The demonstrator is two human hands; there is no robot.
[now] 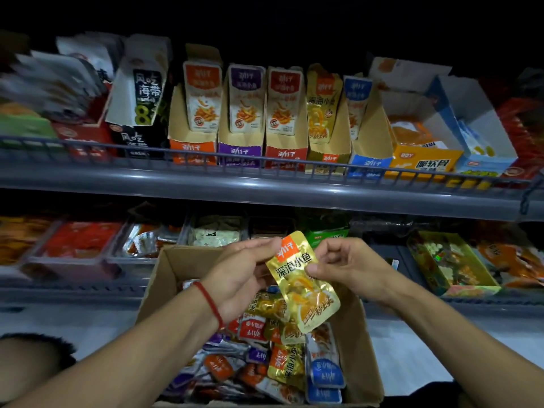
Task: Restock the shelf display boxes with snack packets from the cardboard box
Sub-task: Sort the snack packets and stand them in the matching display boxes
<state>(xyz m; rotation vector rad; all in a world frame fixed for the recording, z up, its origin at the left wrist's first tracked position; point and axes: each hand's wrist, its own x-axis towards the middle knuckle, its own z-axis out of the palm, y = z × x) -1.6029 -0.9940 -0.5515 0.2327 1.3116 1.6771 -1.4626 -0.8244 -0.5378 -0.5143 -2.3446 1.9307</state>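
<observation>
Shelf display boxes (328, 134) stand above the cardboard box (176, 269) of mixed packets.
Left hand (244, 275) and right hand (341, 263) both pinch one gold packet (303, 284) over the carton, label upward, probably to match it to its gold box.

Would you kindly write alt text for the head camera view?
Both hands, left hand and right hand, hold a gold snack packet above an open cardboard box of mixed packets. Above, the shelf carries a row of display boxes, including a gold display box.
</observation>
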